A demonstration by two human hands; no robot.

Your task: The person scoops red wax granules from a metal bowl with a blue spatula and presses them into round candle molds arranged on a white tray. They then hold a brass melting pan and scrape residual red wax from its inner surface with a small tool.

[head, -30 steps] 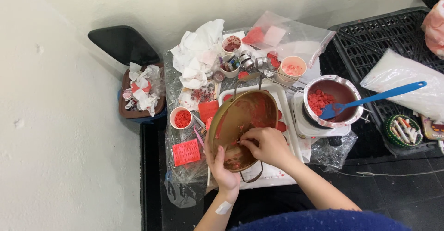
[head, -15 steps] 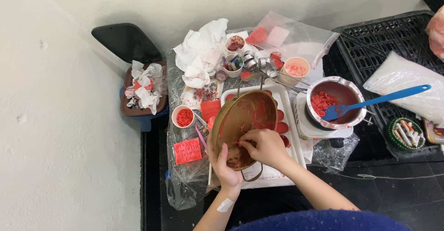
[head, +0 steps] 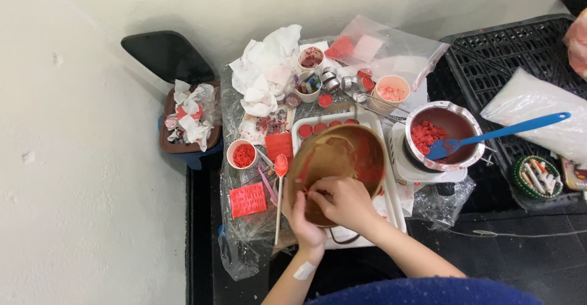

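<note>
Sitting left of everything, a bin (head: 183, 121) of crumpled tissue gives way to a small red-filled cup (head: 243, 154), then the left hand (head: 304, 219) clasping the near rim of the brown bowl (head: 339, 158) on the white tray (head: 394, 204), the right hand (head: 343, 198) curled closed inside it, and a metal pot (head: 443, 135) with a blue spatula (head: 501, 132).

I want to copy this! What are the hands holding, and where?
The left hand holds the brown bowl by its near rim. The right hand reaches inside it; whether it holds anything cannot be told.

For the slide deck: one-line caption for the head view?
Both hands, left hand and right hand, work inside a tilted brown bowl over a white tray, beside a pot of red chunks.
</note>
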